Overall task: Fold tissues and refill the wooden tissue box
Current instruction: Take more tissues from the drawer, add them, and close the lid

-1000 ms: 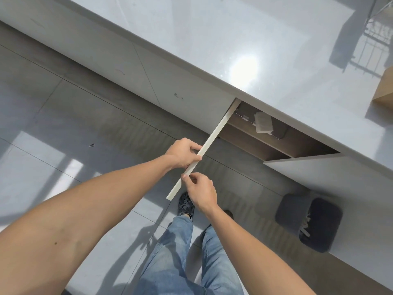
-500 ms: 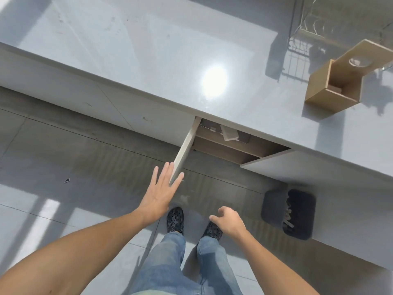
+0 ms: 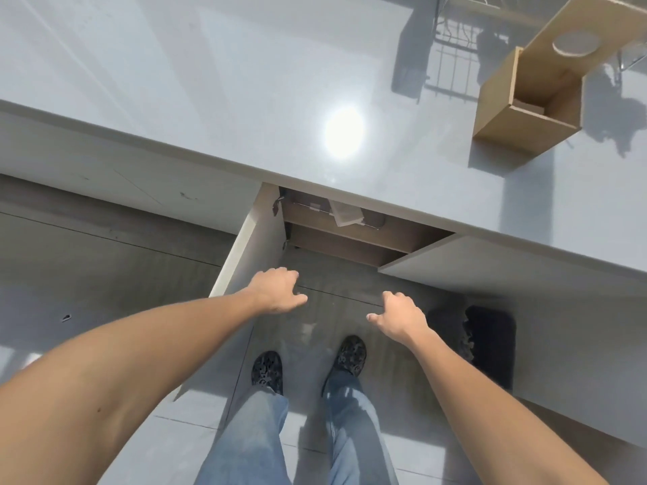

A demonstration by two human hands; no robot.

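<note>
The wooden tissue box (image 3: 525, 110) stands on the tabletop (image 3: 210, 82) toward its far right corner, well back from the near edge. Its hinged lid (image 3: 591, 33) is raised, and the round dispensing hole (image 3: 575, 44) shows in the lid. No tissues are visible inside the box from this angle.

Below the near edge of the tabletop, two cabinet doors stand open. The left door (image 3: 259, 246) swings outward toward the floor (image 3: 105, 260); the right door (image 3: 490, 267) is open to the right. A shelf (image 3: 350, 246) is visible inside, with a pale, blurred item (image 3: 345, 213) on an upper level.

The left hand (image 3: 278, 290) hovers just beside the inner face of the left door, fingers curled loosely, holding nothing; contact with the door cannot be confirmed. The right hand (image 3: 397, 315) hangs in the air between the two doors, fingers loosely bent, empty.

A dark bin (image 3: 490, 344) stands on the floor below the right door.
</note>
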